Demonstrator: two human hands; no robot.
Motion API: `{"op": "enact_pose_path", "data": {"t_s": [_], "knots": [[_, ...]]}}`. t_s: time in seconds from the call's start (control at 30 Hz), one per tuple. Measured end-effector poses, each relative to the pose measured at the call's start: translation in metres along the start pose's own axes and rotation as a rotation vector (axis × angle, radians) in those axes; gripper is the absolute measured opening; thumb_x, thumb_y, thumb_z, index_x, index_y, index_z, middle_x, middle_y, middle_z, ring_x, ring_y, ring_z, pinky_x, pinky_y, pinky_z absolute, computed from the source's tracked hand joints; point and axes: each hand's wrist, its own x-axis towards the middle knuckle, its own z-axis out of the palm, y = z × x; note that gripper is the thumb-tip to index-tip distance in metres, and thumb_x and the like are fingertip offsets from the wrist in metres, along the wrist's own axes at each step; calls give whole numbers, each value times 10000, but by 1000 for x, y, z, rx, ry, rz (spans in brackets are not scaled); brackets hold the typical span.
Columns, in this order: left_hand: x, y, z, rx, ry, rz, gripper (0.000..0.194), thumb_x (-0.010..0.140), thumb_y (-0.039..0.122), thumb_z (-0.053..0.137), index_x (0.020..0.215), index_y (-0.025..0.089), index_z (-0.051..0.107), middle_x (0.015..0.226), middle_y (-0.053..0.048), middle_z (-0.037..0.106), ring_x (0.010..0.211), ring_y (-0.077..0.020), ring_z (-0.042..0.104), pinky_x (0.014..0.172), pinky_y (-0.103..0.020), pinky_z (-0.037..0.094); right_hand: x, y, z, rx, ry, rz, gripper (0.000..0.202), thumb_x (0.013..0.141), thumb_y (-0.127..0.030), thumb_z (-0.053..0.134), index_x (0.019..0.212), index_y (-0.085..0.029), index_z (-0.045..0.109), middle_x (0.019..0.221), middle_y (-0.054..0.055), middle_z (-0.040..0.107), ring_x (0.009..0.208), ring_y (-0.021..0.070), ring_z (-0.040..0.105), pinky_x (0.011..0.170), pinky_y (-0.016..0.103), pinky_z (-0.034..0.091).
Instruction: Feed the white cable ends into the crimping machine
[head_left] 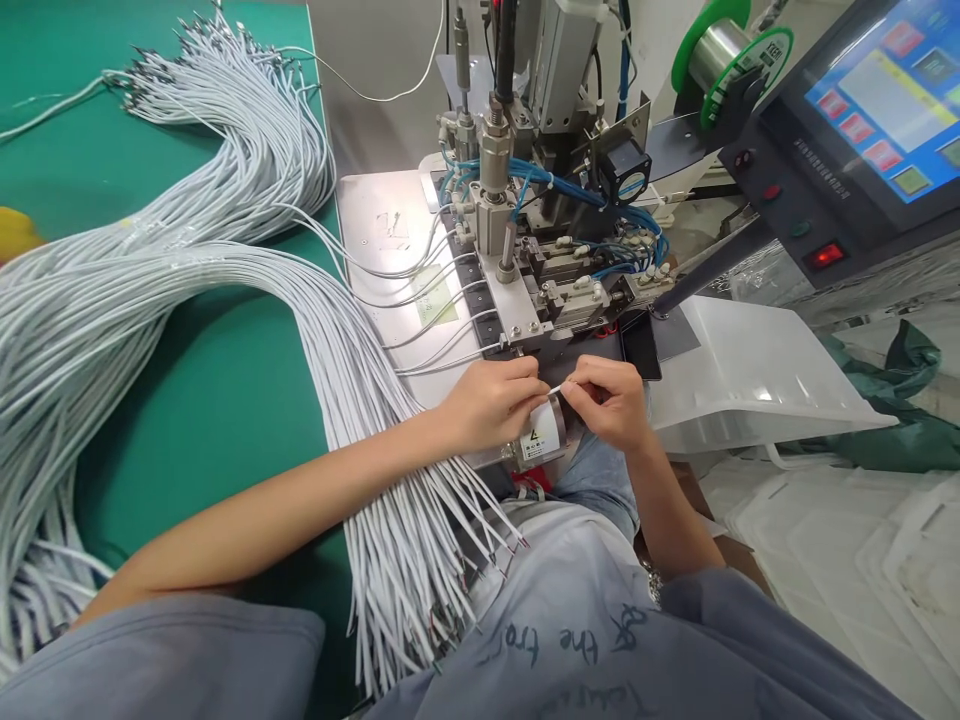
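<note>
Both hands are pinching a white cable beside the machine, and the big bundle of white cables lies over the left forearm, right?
Not quite: the head view shows the left forearm crossing over the big bundle of white cables, not beneath it. The rest holds: the left hand and right hand pinch a white cable beside the machine.

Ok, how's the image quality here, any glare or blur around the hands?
Head view: glare washes out part of the metal plate; a pale sheen lies over the screen; the left hand and right hand look fairly clear, but the white cable pinched between them shows too small for detail; the wide lens seems to stretch the edges.
</note>
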Motion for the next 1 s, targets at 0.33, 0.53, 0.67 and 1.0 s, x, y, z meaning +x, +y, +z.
{"op": "enact_pose_path", "data": {"t_s": [0.33, 0.53, 0.67, 1.0], "knots": [[2, -1, -4, 247, -233, -110, 268, 894, 165, 378, 870, 126, 641, 740, -38, 557, 539, -90, 502, 469, -208, 358, -8, 13, 23, 11, 195, 229, 207, 827, -272, 533, 678, -171, 635, 590, -10, 499, 549, 106, 440, 523, 253, 359], [7, -4, -5, 426, -469, -201, 174, 769, 56, 459, 799, 116, 620, 739, -51, 548, 556, -135, 550, 464, -247, 374, -5, 43, 28, 236, 123, 480, 173, 762, -317, 564, 764, -164, 644, 693, 11, 625, 616, 120, 532, 592, 255, 436], [9, -4, -4, 431, -536, -223, 177, 743, 38, 471, 805, 107, 622, 772, -71, 572, 581, -151, 578, 485, -255, 403, -2, 50, 37, 300, 108, 530, 144, 712, -301, 607, 699, -159, 623, 649, 2, 610, 608, 117, 535, 619, 258, 446], [7, -7, -3, 352, -533, -222, 314, 785, 55, 435, 1037, 111, 615, 865, -89, 594, 621, -169, 605, 535, -284, 454, 0, 51, 41, 366, 60, 569, 154, 711, -316, 605, 676, -166, 595, 575, -25, 548, 529, 98, 479, 518, 233, 406]]}}
